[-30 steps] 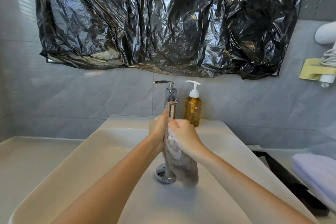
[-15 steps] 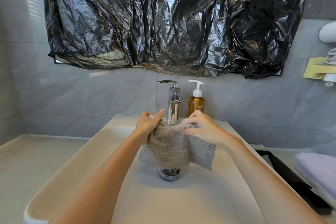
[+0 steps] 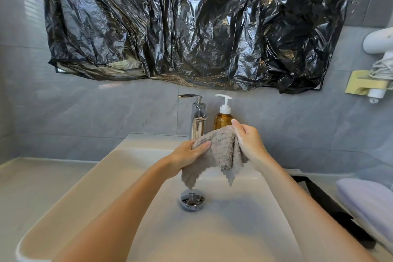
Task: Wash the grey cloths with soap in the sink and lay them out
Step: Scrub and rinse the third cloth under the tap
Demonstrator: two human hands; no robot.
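Both hands up over the sink [image 3: 119, 168], one grey cloth [image 3: 219, 149] stretched between them. Left hand [image 3: 187, 155] grips the lower-left part, fingers [image 3: 202, 146] curled over the cloth edge. Right hand [image 3: 249, 140] sits higher and pinches the top right corner, fingers closed on the fabric. Cloth is bunched and hangs in two ragged points above the drain [image 3: 192, 200], not touching the basin. Chrome faucet [image 3: 196, 119] directly behind the cloth, amber soap pump bottle [image 3: 222, 116] just right of it, partly hidden by the raised corner. Crinkled black plastic sheet [image 3: 191, 23] covers the wall above. Folded lilac towel [image 3: 370, 204] on the counter [image 3: 32, 181] at far right, well apart from the sink.
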